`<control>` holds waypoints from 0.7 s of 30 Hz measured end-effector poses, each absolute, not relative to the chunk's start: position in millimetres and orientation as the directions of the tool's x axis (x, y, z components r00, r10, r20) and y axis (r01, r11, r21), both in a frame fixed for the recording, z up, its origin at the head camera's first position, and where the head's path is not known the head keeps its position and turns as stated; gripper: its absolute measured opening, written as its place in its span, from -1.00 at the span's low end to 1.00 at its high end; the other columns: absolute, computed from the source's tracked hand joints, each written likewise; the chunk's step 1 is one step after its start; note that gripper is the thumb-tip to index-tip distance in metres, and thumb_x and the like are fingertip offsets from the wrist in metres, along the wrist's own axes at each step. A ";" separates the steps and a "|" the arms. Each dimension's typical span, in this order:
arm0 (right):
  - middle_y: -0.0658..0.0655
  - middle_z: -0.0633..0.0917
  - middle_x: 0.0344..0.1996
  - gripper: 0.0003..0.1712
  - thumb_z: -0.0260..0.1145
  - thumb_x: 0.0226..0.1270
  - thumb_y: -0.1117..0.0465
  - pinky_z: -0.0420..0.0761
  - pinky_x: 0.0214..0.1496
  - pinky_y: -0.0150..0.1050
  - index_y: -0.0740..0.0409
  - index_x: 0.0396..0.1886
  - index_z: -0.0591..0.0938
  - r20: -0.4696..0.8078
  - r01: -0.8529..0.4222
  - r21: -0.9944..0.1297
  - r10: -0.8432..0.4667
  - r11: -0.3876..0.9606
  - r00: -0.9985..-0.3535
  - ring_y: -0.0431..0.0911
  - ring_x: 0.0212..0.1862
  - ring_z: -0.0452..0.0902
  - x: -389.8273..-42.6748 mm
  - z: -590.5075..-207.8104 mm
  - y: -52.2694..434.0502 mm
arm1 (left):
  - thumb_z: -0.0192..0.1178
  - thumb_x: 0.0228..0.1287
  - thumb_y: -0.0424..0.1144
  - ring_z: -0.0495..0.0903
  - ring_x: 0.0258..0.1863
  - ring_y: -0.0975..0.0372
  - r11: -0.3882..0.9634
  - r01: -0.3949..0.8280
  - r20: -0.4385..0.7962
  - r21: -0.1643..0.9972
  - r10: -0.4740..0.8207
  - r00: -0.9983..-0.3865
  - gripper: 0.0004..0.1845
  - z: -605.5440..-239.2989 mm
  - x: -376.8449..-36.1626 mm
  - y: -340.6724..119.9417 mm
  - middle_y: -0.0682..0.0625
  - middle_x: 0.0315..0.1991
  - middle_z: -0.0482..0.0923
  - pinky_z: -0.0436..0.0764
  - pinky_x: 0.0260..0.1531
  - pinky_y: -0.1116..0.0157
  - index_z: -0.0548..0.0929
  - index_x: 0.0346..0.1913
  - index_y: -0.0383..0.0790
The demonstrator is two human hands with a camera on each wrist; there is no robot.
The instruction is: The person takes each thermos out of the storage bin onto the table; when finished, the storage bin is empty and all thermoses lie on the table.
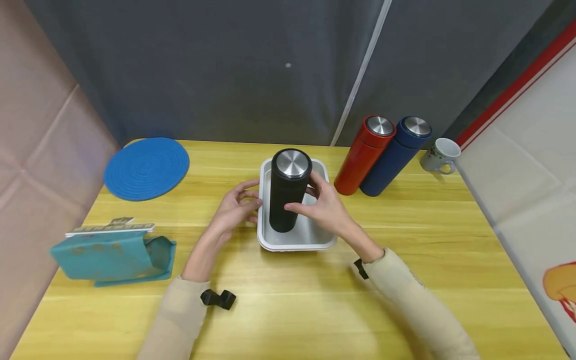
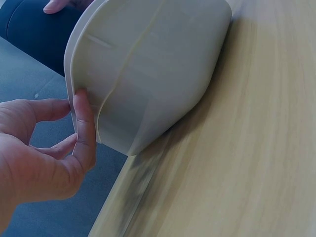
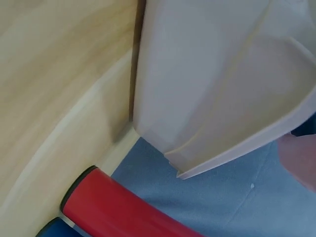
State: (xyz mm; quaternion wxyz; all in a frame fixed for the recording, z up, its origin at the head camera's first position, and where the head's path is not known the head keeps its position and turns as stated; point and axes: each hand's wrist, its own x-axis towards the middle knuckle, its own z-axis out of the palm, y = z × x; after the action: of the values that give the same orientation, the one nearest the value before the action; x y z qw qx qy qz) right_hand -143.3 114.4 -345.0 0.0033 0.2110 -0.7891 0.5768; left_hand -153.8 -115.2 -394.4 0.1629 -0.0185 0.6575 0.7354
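A black thermos bottle point(image 1: 282, 205) with a silver lid stands upright inside a small white plastic bin point(image 1: 299, 247). My right hand point(image 1: 325, 206) grips the bottle from the right, thumb across its front and fingers behind it. On the left, my left hand point(image 1: 235, 206) pinches the bin's rim. The left wrist view shows this closely: the fingers of the left hand point(image 2: 54, 148) close over the rim of the bin point(image 2: 148, 74). In the right wrist view only a bit of the right hand point(image 3: 300, 160) shows past the bin point(image 3: 197, 84).
A red thermos point(image 1: 362, 157) and a blue thermos point(image 1: 393, 160) stand right of the bin, beside a patterned mug point(image 1: 441, 154). At left lie a round blue mat point(image 1: 147, 169) and a teal bag-like item point(image 1: 105, 255) with a pale strip on top. A grey curtain hangs behind.
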 end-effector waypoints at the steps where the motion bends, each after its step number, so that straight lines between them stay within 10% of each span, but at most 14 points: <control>1: 0.15 0.56 0.11 -0.20 0.57 -0.03 0.35 0.50 0.23 -0.21 0.24 0.26 0.44 0.256 -0.342 -0.907 -0.324 0.246 -0.911 -0.05 0.14 0.46 -143.4 -344.2 115.5 | 0.17 0.28 -0.48 0.57 -0.35 0.17 -0.084 -0.264 -0.240 0.961 0.218 -0.946 -0.39 -394.4 -153.8 -114.9 -0.18 -0.02 0.39 0.70 -0.47 0.28 0.32 0.37 -0.16; 21: 0.20 0.59 0.03 -0.22 0.55 -0.07 0.44 0.56 0.15 -0.23 0.32 0.23 0.45 0.360 -0.416 -0.880 -0.248 0.229 -0.899 -0.05 0.03 0.51 -144.2 -318.0 129.4 | 0.15 0.28 -0.50 0.56 -0.35 0.21 -0.104 -0.261 -0.233 0.960 0.226 -0.946 -0.39 -393.8 -153.6 -115.3 -0.17 -0.02 0.38 0.69 -0.48 0.31 0.30 0.38 -0.18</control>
State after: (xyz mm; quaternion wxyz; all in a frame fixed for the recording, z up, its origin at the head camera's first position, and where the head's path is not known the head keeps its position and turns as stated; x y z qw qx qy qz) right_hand -144.2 129.4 -318.0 0.0718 0.2127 -0.7805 0.5834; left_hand -153.6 -115.3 -393.8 0.1638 -0.0137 0.6490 0.7428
